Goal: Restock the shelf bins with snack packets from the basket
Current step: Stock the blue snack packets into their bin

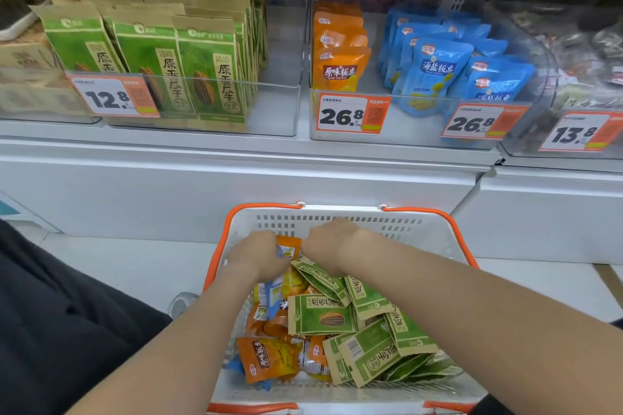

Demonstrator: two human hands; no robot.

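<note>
Both hands are down at the far end of the basket, knuckles up. The left hand (256, 254) is curled round an orange chestnut packet (289, 245), seemingly with a paler packet bunched under it. The right hand (332, 241) sits just beside that packet, its fingers tucked out of sight, so I cannot tell whether it pinches anything. The white basket (409, 236), below the shelf, holds plenty: loose green sunflower-seed packets (323, 315) heaped on its right, loose orange packets (269, 359) on its left. Up on the shelf, the left bin (279, 104) has shelved green packets (209, 77) packed across most of its front, with a bare strip at its right. The shelved orange packets (340, 69) stand in one thin row, and the blue chestnut packets (435, 77) next to them lie looser. I'd judge the restocking well short of done: much stock is left in the basket, and this handful has not yet gone up.
</note>
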